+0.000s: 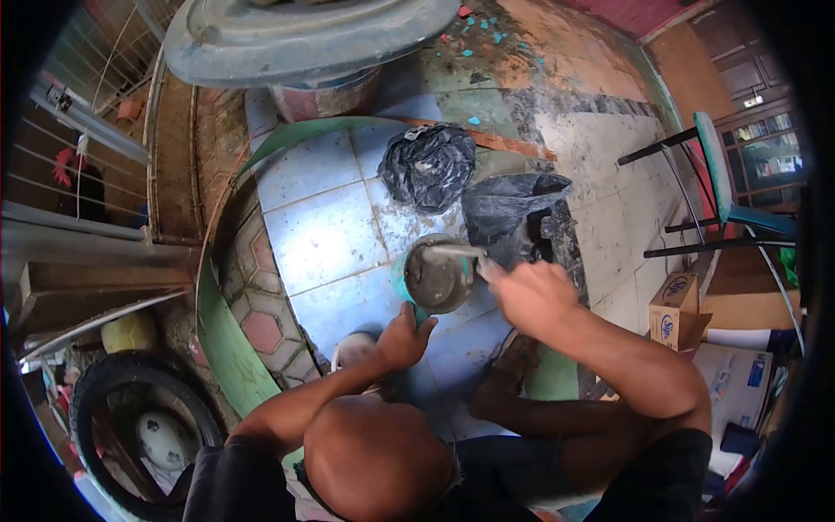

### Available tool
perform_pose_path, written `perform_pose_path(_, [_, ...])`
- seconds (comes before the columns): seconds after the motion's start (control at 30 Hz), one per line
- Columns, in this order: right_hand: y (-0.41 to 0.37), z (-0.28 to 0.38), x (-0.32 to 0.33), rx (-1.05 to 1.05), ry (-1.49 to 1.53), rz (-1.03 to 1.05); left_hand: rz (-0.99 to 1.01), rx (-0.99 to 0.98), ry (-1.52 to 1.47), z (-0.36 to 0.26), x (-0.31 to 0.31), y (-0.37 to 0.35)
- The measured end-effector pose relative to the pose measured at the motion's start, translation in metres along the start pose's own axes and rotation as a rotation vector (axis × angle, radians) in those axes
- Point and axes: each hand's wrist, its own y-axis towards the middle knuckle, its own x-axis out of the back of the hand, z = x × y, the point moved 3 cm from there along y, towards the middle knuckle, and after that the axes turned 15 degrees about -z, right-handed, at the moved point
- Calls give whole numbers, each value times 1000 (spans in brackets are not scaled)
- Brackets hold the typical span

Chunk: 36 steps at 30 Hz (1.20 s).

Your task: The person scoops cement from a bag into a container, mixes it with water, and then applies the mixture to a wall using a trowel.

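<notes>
A teal dipper (403,283) filled with wet grey cement paste (439,280) rests over the blue tiles. My left hand (407,337) is closed around its handle on the near side. In my right hand (535,296) is a trowel (454,250), its pale blade reaching across the top of the dipper into the paste. The grip end of the trowel is mostly hidden by my fingers. Just beyond the dipper lie a crumpled black plastic bag (426,167) and a second black bag (509,209), close to the trowel.
A large grey basin (304,48) stands on a bucket (326,97) ahead. A green curved strip (228,348) borders the tiles at left. Beyond it are a tire (91,383) and a ball (163,439). At right are a chair (715,165) and cardboard boxes (670,313).
</notes>
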Motion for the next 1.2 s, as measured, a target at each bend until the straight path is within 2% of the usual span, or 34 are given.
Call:
perform_pose_path(0.1, [10,18,-45,30,42,-89,-46,-48,16,-13,-1,6])
perform_pose_path(0.13, [1,33,-43,91,93,-47,-49,-44,6,-9,0,5])
perform_pose_path(0.2, [-16,33,-38,60,154,38,-55,-16,-24,-1,5,2])
perform_pose_path(0.3, [-12,18,17,58,112,137,-77,21,-81,-7,15,-4])
perform_pose_path(0.47, [39,27,-9,0,101,-28,-246,-80,-91,-42,37,19])
perform_pose_path(0.53, [47,43,-29,7,170,-44,-300,-54,-132,-22,33,40])
perform_pose_path(0.57, [40,52,-47,38,237,-190,-343,-57,-102,-19,35,39])
perform_pose_path(0.6, [43,51,-41,50,218,-152,-387,-58,-66,-16,40,41])
perform_pose_path(0.67, [36,47,-20,92,190,-44,-375,-79,-62,-6,46,37])
perform_pose_path(0.73, [45,37,6,86,150,-77,-357,-95,-64,3,44,28])
perform_pose_path(0.77, [50,37,0,102,134,-143,-401,-175,-59,3,35,28])
perform_pose_path(0.8, [57,34,-10,111,113,-213,-386,-147,-40,-2,35,31])
perform_pose_path(0.9, [74,34,-47,-7,160,-140,-375,-106,-45,-7,41,37])
perform_pose_path(1.0, [45,48,-63,87,273,-162,-304,-89,-14,-6,57,37])
perform_pose_path(1.03, [45,48,-43,71,282,-111,-399,-149,-30,-6,55,35])
perform_pose_path(1.13, [64,38,16,46,184,-22,-335,-38,-38,-7,58,35])
perform_pose_path(1.17, [68,32,8,66,171,-182,-247,-20,-38,-13,61,34])
perform_pose_path(1.2, [73,30,-8,52,168,-148,-242,-16,-15,-17,60,32])
